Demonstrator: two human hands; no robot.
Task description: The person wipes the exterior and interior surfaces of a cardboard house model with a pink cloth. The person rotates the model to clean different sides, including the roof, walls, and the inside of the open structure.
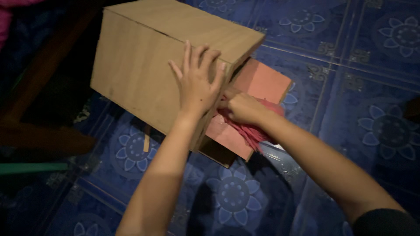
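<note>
Head view: the left hand [197,81] lies flat, fingers spread wide, on the side of a cardboard box [144,70] tipped on the blue flower-patterned floor tiles [372,126]. At its 4 o'clock, the right hand [243,108] is closed around a red cloth [251,131], pressed against the box's pinkish open flap [262,81].

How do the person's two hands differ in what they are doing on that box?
The left hand lies flat and open, fingers spread, on the side of the large plain brown cardboard box; the right hand is curled shut. The left hand holds nothing, while the right hand grips a crumpled pinkish-red cloth. The left hand sits higher, the right hand lower at the box's open end. Both are bare and almost meet at the box's edge.
</note>
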